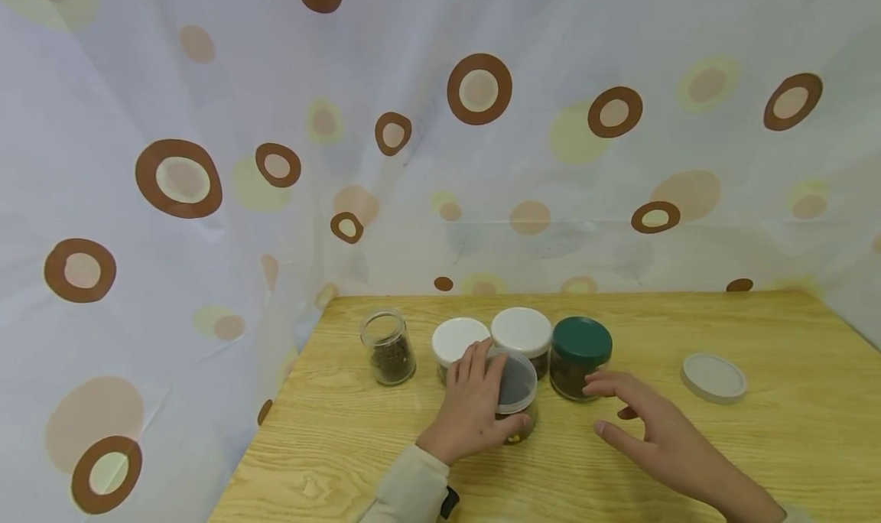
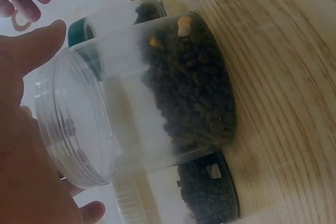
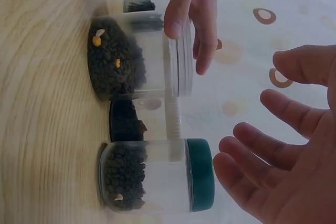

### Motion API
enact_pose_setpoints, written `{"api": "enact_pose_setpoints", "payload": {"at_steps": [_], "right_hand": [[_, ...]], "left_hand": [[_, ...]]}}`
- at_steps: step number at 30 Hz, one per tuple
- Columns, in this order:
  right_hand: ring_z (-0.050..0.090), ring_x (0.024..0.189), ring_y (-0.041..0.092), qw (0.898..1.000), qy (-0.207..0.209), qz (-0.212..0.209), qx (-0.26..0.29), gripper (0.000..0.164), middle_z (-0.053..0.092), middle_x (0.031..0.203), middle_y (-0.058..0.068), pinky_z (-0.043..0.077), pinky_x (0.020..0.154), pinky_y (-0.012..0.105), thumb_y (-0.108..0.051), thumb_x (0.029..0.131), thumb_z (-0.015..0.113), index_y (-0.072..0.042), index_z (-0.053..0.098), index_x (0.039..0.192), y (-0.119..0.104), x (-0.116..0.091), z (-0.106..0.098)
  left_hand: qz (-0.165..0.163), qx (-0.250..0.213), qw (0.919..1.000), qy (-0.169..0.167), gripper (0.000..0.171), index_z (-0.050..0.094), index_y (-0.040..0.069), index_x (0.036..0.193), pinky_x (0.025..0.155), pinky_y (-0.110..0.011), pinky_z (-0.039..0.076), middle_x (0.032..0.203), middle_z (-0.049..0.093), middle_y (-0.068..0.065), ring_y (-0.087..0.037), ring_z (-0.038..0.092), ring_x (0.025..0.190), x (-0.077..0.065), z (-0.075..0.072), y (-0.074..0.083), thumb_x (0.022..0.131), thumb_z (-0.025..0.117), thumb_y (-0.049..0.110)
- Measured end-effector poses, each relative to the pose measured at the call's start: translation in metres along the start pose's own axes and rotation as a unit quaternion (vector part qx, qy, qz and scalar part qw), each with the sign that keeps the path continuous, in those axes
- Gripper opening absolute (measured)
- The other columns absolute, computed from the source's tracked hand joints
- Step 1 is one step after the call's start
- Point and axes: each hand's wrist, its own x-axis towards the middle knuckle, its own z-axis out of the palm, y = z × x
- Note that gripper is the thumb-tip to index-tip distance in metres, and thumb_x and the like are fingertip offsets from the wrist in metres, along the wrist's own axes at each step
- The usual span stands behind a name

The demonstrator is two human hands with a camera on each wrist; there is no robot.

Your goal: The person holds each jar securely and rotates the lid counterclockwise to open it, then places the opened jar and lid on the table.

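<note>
My left hand [image 1: 468, 412] grips the front jar [image 1: 518, 385] by its upper part, fingers over the left of the rim and thumb at the near side. Clear and round with a threaded neck, this jar [image 2: 152, 93] holds dark, bean-like pieces with a few yellow bits, seen from the side in the left wrist view. To its right my right hand [image 1: 661, 443] hovers with fingers loosely bent and apart, holding nothing. Its fingertips are nearest the green-lidded jar [image 1: 581, 347], which stands upright with similar dark contents in the right wrist view.
Two white-lidded jars, one at the left [image 1: 460, 339] and one at the back [image 1: 521, 330], stand behind the front jar. A lidless glass jar [image 1: 391, 355] with dark contents is further left. A pale loose lid [image 1: 714, 378] lies right on the wooden table [image 1: 330, 446], before a patterned curtain [image 1: 530, 148].
</note>
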Motion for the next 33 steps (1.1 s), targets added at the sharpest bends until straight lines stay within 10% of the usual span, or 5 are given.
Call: {"api": "enact_pose_setpoints", "payload": {"at_steps": [33], "right_hand": [[0.054,0.112,-0.008,0.997,-0.069,0.004,0.020,0.038,0.057,0.136,0.006,0.051,0.070,0.023,-0.021,0.096,0.065,-0.027,0.055,0.132,0.004,-0.001,0.012]], "left_hand": [[-0.036,0.066,0.9970,-0.017,0.088,0.036,0.020,0.150,0.107,-0.063,0.030,0.160,0.029,-0.013,-0.031,0.032,0.143,0.007,0.007,-0.001,0.081,0.073,0.059]]}}
